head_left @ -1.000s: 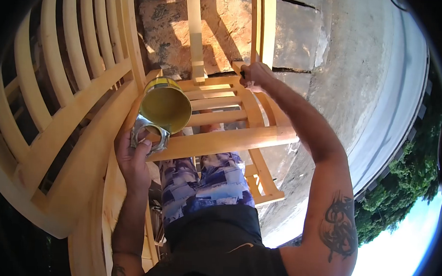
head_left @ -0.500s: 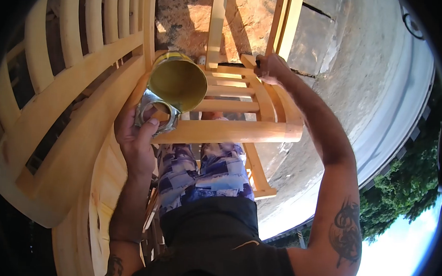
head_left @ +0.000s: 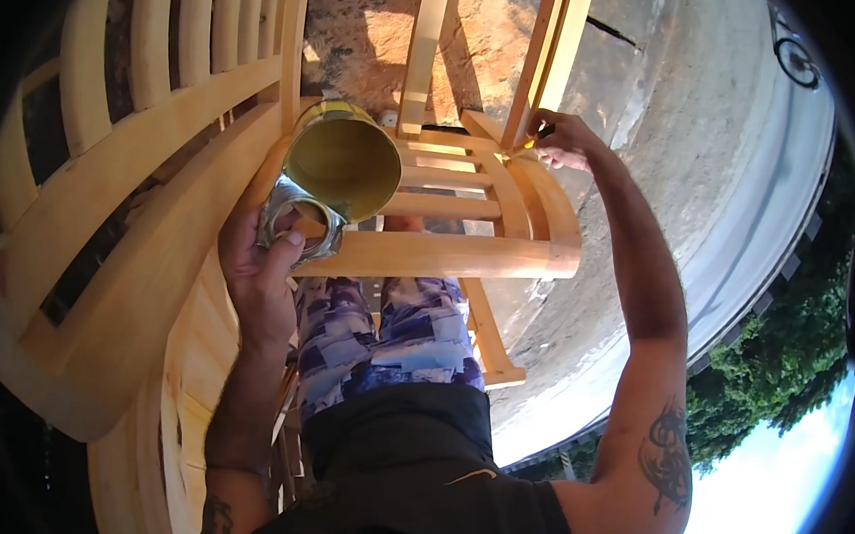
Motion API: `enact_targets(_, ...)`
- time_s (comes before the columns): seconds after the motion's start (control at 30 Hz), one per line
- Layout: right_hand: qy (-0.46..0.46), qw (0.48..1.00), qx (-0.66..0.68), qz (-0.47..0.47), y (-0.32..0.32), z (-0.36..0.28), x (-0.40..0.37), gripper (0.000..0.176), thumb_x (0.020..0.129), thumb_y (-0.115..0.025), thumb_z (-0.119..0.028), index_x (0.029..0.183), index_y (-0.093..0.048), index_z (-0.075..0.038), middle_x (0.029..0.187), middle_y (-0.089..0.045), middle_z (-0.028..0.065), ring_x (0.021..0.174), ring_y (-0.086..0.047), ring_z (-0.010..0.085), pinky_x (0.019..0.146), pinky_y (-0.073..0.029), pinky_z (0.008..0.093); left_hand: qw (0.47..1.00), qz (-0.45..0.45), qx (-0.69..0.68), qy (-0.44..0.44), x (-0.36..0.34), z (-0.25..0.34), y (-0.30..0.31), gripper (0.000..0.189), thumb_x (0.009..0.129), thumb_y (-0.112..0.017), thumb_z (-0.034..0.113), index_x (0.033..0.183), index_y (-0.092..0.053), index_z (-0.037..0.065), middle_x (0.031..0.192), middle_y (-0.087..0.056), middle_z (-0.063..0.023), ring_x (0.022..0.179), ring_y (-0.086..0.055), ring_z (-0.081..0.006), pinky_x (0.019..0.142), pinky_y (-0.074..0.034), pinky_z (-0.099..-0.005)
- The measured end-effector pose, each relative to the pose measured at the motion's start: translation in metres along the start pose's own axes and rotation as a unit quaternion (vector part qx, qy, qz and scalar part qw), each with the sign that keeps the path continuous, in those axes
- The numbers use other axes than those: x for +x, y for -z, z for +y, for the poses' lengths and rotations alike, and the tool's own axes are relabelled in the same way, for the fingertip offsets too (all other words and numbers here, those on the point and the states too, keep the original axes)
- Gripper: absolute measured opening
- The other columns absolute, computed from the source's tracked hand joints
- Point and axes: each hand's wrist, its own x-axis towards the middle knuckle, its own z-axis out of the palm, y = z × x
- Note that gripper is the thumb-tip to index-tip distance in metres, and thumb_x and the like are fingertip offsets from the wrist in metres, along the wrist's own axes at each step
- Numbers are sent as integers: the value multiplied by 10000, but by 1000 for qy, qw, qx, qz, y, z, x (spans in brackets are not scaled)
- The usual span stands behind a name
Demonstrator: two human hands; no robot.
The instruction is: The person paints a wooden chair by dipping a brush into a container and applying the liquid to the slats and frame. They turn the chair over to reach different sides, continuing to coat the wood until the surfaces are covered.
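My left hand (head_left: 261, 264) is wrapped round a small metal can (head_left: 279, 218), with the thumb over its rim. Some pale amber liquid seems to lie inside it. Against this can, tilted toward me, is a larger yellow can (head_left: 344, 163) with an olive inside; what supports it is hidden. My right hand (head_left: 565, 141) is closed on a slim brush (head_left: 532, 145) with a dark handle end and a yellow part. Its tip is at the joint between an upright post and the curved side rail of a slatted wooden chair (head_left: 447, 256).
A second slatted wooden piece (head_left: 154, 188) stands close on my left. Wooden posts (head_left: 424, 57) rise beyond the chair seat. Cracked concrete (head_left: 632, 171) runs along the right toward a road, where part of a bicycle (head_left: 796, 62) shows. Trees (head_left: 766, 377) line the far side.
My right hand has moved right and slightly toward me, turning so that the brush shows. My left hand and both cans have stayed almost still.
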Motion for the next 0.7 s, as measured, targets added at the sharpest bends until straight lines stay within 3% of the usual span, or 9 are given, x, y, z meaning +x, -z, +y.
enact_targets(0.1,-66,997,23,-36,0,9,7,142,763,-659,-103,895,-611,-85,856,-656,60,648,-599,151,500,-496,328,1000,-6,0,-4,1,-4,3,492,888,-520,-4,1376,-471,-43,1207,-648,-142,1108,-626,-198,943,-519,-324)
enact_targets(0.2,-14,997,-78,-20,-11,-2,2,152,798,-684,-128,942,-644,-101,811,-634,34,672,-600,142,599,-522,298,1000,-4,9,5,0,-3,2,503,884,-516,-4,1383,-466,-39,1202,-650,-140,1100,-629,-196,899,-543,-318)
enact_targets(0.3,110,976,-183,-42,-32,40,49,200,772,-693,-177,957,-662,-108,872,-677,50,732,-641,192,685,-549,328,1000,-7,22,-4,0,-5,-2,516,881,-513,-7,1393,-457,-36,1199,-651,-135,1087,-633,-191,854,-564,-313)
enact_targets(0.37,145,952,-268,-18,-45,38,54,206,761,-680,-173,952,-674,-96,939,-707,87,790,-667,242,737,-549,342,999,-6,29,-12,2,-7,-1,525,879,-514,-7,1399,-452,-33,1200,-651,-132,1079,-635,-188,841,-570,-314)
enact_targets(0.4,221,915,-336,-37,-45,37,58,187,766,-657,-194,920,-693,-94,972,-715,116,817,-684,274,719,-551,368,999,-3,31,-12,2,-9,-1,529,878,-516,-6,1402,-450,-32,1202,-650,-131,1076,-636,-187,843,-570,-316)
enact_targets(0.5,186,857,-477,-59,-47,1,47,188,769,-638,-212,872,-699,-67,920,-718,117,794,-688,281,696,-549,377,999,4,23,-22,2,-11,-2,530,877,-522,-3,1401,-453,-30,1197,-650,-127,1065,-639,-183,825,-577,-319)
enact_targets(0.53,333,780,-525,-74,-45,6,48,211,750,-626,-219,837,-699,-41,852,-710,131,748,-684,285,671,-547,394,999,6,19,-26,2,-10,-2,528,876,-524,-2,1399,-455,-29,1194,-651,-126,1060,-640,-181,815,-581,-319)
enact_targets(0.63,140,857,-477,-137,-35,-41,-8,150,800,-589,-172,849,-707,-92,952,-705,106,850,-686,275,707,-558,421,1000,16,13,-16,0,-8,-2,518,875,-527,-1,1388,-462,-32,1184,-653,-126,1055,-644,-178,782,-590,-316)
enact_targets(0.7,149,833,-501,-182,-35,-43,-24,163,782,-606,-155,870,-710,-65,966,-711,120,857,-685,270,717,-560,414,1000,15,13,-8,0,-9,0,509,875,-526,-3,1380,-467,-35,1182,-654,-126,1050,-646,-177,764,-594,-314)
